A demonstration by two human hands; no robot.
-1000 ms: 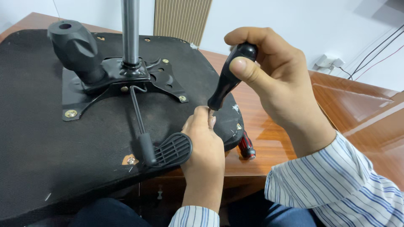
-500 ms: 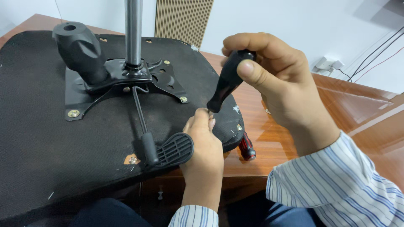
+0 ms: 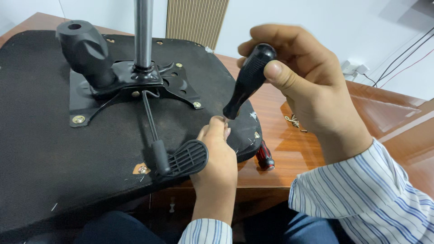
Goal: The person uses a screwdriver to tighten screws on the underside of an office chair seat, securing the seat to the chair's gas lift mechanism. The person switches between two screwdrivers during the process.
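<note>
On the upturned chair seat (image 3: pixel 54 180), at its edge nearest the wooden table (image 3: pixel 298 153), my left hand (image 3: pixel 217 158) pinches down at the foot of the screwdriver (image 3: pixel 248 81), fingertips closed around the tip where it meets the seat, so I cannot see the screw itself; my right hand (image 3: pixel 303 86) is clamped on the black handle, thumb pressed on its upper end, the tool leaning up and away from the seat; since a second ago the handle has tilted a touch and my grip has turned with it, while the left hand has stayed put, which I take to mean the fastener is being turned rather than just lined up; toward the seat's middle sit the metal mounting plate (image 3: pixel 176 88), its steel column (image 3: pixel 143 31) and the black lever paddle (image 3: pixel 187 158); a second red-and-black tool (image 3: pixel 265 158) lies on the table just beyond the seat's edge.
</note>
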